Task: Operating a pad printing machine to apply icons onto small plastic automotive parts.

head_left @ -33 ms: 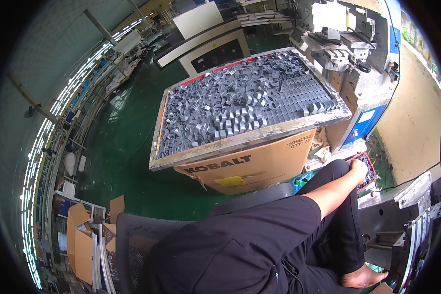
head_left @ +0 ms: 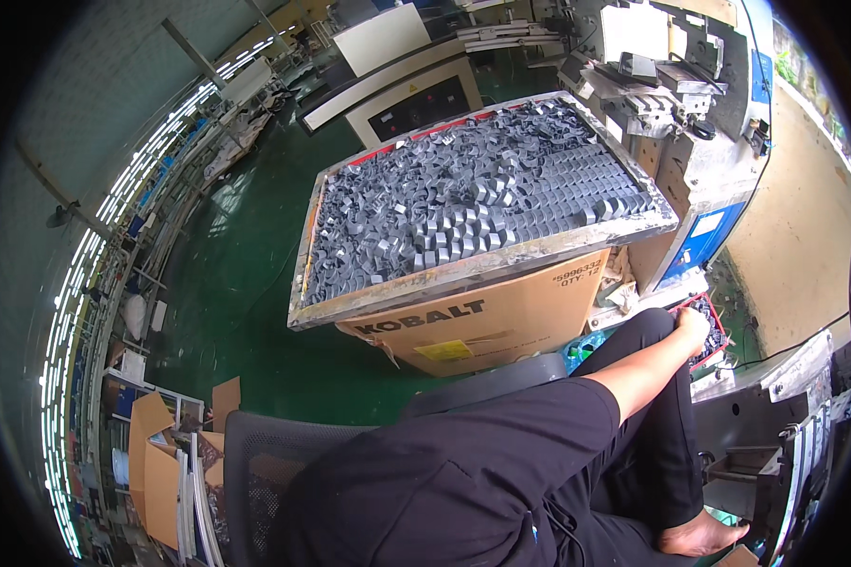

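My left arm reaches to the right across my raised knee. At its end my left hand (head_left: 694, 329) is over the near-left edge of a small red bin (head_left: 723, 348). Small dark grey pieces (head_left: 703, 310) lie in that bin, right beside the hand. The fingers point down and away, mostly hidden, so whether they grip a piece does not show. My right hand is out of view. Left of the bin, a large framed tray (head_left: 482, 260) holds many curved grey pieces (head_left: 444, 189), some set in neat rows toward its right side, others heaped loosely.
A cardboard box (head_left: 501, 326) is under the tray. Machines stand behind (head_left: 416, 94) and at the right (head_left: 690, 180), with metal equipment (head_left: 756, 416) beside my legs. A mesh chair back (head_left: 265, 463) and an open carton (head_left: 151, 463) are at the lower left, on green floor (head_left: 246, 312).
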Motion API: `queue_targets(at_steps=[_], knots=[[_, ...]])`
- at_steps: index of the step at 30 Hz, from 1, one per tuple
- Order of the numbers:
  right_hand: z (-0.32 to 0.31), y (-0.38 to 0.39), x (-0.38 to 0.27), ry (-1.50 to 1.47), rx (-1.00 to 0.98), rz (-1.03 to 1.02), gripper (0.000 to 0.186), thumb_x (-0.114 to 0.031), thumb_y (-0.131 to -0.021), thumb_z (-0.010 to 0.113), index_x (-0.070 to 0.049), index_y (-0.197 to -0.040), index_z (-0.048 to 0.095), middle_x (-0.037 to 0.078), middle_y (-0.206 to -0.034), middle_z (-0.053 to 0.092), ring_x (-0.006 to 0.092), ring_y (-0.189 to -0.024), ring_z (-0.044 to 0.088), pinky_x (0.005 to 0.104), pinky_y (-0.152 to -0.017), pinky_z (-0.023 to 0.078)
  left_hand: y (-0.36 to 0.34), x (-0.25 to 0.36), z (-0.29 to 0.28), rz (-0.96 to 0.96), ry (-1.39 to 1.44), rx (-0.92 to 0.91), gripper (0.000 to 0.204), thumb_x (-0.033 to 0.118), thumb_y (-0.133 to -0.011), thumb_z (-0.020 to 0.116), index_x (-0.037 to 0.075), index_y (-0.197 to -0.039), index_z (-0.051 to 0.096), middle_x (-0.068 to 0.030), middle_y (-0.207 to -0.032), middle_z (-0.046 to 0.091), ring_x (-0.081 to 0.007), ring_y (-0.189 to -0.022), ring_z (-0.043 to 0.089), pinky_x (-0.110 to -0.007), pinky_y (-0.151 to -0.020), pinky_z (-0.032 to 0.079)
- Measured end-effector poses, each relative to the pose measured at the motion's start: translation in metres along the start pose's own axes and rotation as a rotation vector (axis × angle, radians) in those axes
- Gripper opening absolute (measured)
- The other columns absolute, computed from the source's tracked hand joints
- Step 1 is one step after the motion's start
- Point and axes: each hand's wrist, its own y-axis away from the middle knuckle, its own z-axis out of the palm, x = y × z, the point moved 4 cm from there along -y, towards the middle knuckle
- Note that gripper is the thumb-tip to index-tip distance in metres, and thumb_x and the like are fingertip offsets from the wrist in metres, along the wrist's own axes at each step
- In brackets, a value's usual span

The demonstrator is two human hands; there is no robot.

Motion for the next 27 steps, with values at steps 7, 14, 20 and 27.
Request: queue_targets(at_steps=[7,14,20,27], knots=[[0.006,0.003,0.007,-0.027,0.013,0.033,0.070,-0.057,-0.109,0.040,-0.006,-0.158,0.038,0.005,-0.163,0.041,0.0251,-0.148,0.035,0.0431,-0.119,0.022,0.002,0.008,-0.003,0.026,0.034,0.005,0.032,0.023,-0.080,0.075,0.011,-0.109,0.083,-0.0060,-0.109,0.082,-0.0210,-0.103,0.078,-0.040,-0.082,0.061],[0.028,0.001,0.012,-0.061,0.001,0.061,0.071,-0.057,-0.109,0.039,-0.007,-0.159,0.037,0.005,-0.164,0.040,0.0248,-0.149,0.034,0.0430,-0.120,0.021,0.001,0.007,0.001,0.051,0.089,0.066,0.029,0.021,-0.078,0.075,0.009,-0.103,0.084,-0.0096,-0.105,0.082,-0.0241,-0.099,0.079,-0.039,-0.082,0.062],[0.048,-0.008,0.011,-0.092,-0.016,0.075,0.072,-0.058,-0.109,0.038,-0.007,-0.160,0.037,0.004,-0.165,0.039,0.0246,-0.150,0.034,0.0429,-0.121,0.020,-0.004,0.006,0.001,0.065,0.099,0.087,0.027,0.021,-0.075,0.077,0.010,-0.099,0.084,-0.0092,-0.101,0.082,-0.0230,-0.097,0.079,-0.038,-0.081,0.062],[0.061,-0.009,0.018,-0.101,-0.014,0.110,0.072,-0.058,-0.109,0.037,-0.007,-0.161,0.036,0.004,-0.166,0.039,0.0243,-0.152,0.033,0.0428,-0.122,0.019,-0.005,0.003,0.009,0.056,0.110,0.010,0.029,0.022,-0.078,0.076,0.012,-0.103,0.084,-0.0076,-0.106,0.082,-0.0214,-0.101,0.079,-0.038,-0.082,0.062]])
